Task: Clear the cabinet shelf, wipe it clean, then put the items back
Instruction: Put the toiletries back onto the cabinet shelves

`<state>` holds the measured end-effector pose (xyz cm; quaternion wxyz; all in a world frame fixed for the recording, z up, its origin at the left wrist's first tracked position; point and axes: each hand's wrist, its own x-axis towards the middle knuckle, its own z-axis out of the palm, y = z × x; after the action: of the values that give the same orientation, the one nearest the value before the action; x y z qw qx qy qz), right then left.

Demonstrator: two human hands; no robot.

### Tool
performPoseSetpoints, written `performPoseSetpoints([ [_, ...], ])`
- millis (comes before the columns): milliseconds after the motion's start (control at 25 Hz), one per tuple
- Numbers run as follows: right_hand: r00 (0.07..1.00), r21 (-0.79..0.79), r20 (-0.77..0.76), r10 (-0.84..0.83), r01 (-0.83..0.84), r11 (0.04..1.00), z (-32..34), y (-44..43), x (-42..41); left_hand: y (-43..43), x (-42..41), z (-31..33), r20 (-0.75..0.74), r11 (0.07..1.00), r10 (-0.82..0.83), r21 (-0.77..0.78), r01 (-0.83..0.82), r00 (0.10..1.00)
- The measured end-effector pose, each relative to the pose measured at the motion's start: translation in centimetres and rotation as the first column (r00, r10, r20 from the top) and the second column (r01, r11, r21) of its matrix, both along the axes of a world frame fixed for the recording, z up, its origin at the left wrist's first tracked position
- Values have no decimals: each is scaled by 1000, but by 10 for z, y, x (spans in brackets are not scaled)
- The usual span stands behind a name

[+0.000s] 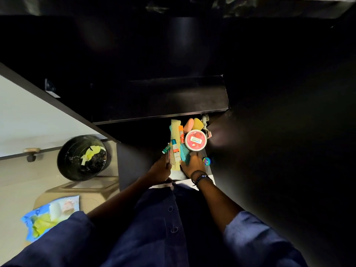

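Note:
The black cabinet shelf (159, 97) lies bare and dark in the middle of the view. Just below its front edge is a cluster of toiletries: a long yellow comb (174, 135), a teal comb (184, 153), a round jar with a pink lid (196, 140), thin tubes (174, 146), and an orange sponge (188, 125) beside a yellow one (198, 123). My left hand (161, 168) grips the near end of the yellow comb. My right hand (192, 163), a beaded band on its wrist, closes over the teal comb's near end. What lies under the cluster is hidden.
A small blue round tin (206, 161) sits just right of my right hand. A black bin (83, 158) holding yellow paper stands on the floor at left. A blue packet with a yellow cloth (50, 214) rests on a beige stool. The open cabinet door (28, 116) angles in from the left.

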<state>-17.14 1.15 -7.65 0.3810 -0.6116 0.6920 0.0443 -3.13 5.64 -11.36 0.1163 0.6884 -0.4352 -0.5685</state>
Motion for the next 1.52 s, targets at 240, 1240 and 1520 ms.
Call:
performPoseSetpoints([
  [240,995,38,70,-77,74,997,-15,1,21,-1,1,26,-192,984,177,19,-177,965],
  [1240,998,92,-44,-34,38,995,3,15,22,18,35,67,-81,920,389,96,-381,918],
  [1520,792,44,479,-378,409,911,39,30,27,45,77,104,70,976,105,-197,-89,992],
])
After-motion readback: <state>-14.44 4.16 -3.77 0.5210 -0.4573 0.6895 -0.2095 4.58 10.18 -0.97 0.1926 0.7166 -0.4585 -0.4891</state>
